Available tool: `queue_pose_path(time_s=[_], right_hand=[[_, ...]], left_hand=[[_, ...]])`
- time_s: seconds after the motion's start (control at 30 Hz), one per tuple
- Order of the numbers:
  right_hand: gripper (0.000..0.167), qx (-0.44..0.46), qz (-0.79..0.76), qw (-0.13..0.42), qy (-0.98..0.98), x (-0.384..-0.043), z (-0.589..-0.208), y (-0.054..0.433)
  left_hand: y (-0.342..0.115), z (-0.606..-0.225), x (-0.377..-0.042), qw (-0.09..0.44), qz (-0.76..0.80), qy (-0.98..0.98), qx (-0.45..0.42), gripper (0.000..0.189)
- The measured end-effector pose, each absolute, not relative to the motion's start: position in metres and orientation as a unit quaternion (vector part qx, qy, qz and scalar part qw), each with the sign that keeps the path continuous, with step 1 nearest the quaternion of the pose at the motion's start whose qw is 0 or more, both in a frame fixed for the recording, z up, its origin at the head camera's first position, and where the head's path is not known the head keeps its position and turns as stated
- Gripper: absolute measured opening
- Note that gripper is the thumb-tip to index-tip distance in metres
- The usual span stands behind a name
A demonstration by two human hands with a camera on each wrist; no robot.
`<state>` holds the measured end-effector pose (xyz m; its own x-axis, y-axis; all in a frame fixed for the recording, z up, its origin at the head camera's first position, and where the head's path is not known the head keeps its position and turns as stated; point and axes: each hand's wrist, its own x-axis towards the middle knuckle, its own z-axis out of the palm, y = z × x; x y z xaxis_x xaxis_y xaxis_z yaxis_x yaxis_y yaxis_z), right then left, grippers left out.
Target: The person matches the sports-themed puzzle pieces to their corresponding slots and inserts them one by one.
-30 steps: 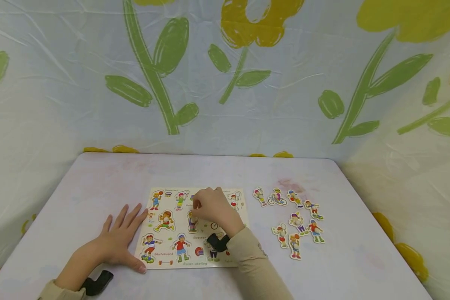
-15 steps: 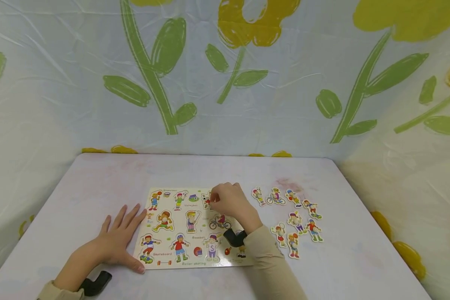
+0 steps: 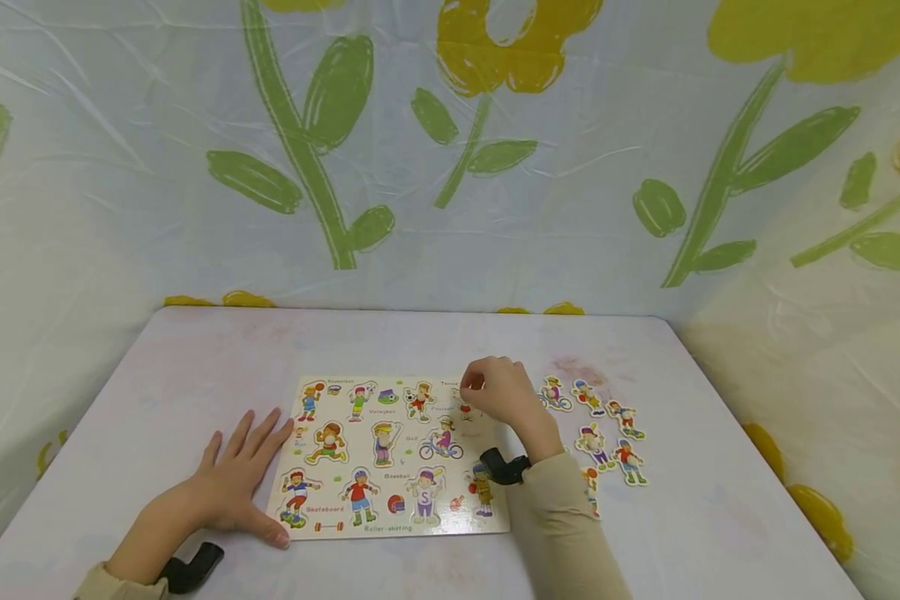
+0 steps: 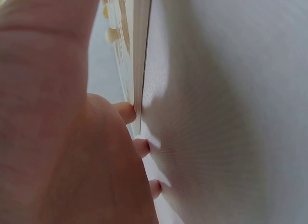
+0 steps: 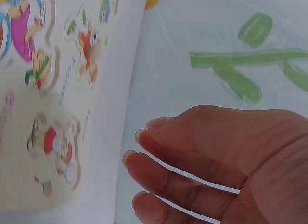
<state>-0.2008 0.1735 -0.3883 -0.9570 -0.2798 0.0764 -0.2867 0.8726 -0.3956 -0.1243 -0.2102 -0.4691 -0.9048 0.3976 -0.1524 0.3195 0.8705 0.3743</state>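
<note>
A flat puzzle board (image 3: 450,500) printed with sports figures lies on the table. My left hand (image 3: 232,483) rests at its left edge, fingers spread, thumb by the near corner. In the left wrist view, fingertips (image 4: 126,112) are right at the board's edge (image 4: 139,50). My right hand (image 3: 506,392) is over the board's far right corner, near the tennis figure (image 3: 467,407). The right wrist view shows its fingers (image 5: 149,173) loosely curled, thumb near the index fingertip, with nothing visible between them. A golf piece (image 3: 383,446) and a running piece (image 3: 328,446) sit in the board.
Several loose figure pieces lie right of the board, among them a cyclist (image 3: 555,393), a skateboarder (image 3: 625,419), a baseball player (image 3: 595,446) and a roller skater (image 3: 632,462). The right hand and sleeve hide others. A flowered cloth (image 3: 570,167) rises behind the table.
My right hand has moved right from the golf figure across the board to its far right corner, uncovering the football and cyclist figures. The left hand stays put.
</note>
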Motion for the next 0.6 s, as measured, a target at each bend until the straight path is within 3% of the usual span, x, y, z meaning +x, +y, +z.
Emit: queue_pose_path(time_s=[0.6], right_hand=[[0.01, 0.034, 0.261, -0.02, -0.964, -0.208, -0.395, 0.232]], left_hand=[[-0.214, -0.478, -0.125, 0.082, 0.18, 0.962, 0.19, 0.149]])
